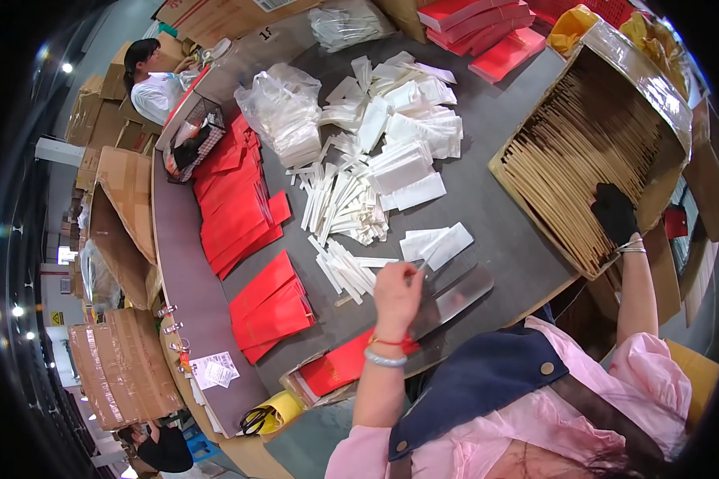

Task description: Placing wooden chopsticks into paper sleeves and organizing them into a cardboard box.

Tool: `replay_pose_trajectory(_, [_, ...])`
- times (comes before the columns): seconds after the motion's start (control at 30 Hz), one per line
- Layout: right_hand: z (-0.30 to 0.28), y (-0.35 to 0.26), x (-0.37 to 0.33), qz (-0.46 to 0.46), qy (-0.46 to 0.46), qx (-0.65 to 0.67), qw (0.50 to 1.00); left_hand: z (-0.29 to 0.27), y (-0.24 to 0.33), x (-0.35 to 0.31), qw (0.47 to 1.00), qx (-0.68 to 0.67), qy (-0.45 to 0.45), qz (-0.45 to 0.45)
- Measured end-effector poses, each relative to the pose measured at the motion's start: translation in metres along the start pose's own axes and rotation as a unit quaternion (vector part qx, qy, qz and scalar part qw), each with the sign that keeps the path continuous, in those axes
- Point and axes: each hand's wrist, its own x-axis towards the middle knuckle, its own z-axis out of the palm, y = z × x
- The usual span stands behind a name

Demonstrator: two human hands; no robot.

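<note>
My bare left hand point(398, 294), with a red cord and a pale bangle at the wrist, hovers at the table's near side. Its fingers are curled together by the white paper sleeves point(447, 246); whatever they pinch is too small to make out. Below that hand lies a red packet point(339, 366) in a shallow cardboard tray, beside a shiny clear strip point(465, 294). My right hand point(614, 212), in a black glove, reaches into an open carton point(513, 191). Its fingers bend down onto thin brown sticks point(571, 172) packed in rows, closing on some of them.
White strips and sleeves point(375, 152) are heaped mid-table beside a plastic bag point(280, 112). Red packets point(232, 199) line the left side, and more red stacks point(507, 56) lie at the back. A wire basket point(196, 140) and yellow box point(276, 411) stand leftward. Another person point(156, 88) sits beyond.
</note>
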Motion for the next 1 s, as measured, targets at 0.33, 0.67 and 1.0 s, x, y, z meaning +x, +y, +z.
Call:
replay_pose_trajectory(0.33, [0.007,-0.03,0.003,0.058,-0.019,-0.049,0.997,0.028,0.017,0.008,0.999,0.03,-0.004,0.016])
replay_pose_trajectory(0.67, [-0.005,-0.076,-0.004,-0.1,0.055,0.131,0.985,-0.012,-0.002,-0.072,0.995,0.024,-0.071,0.064])
replay_pose_trajectory(1.0, [0.105,-0.189,-0.054,-0.361,-0.269,0.012,0.893,-0.032,-0.017,-0.104,0.991,0.113,-0.013,0.063])
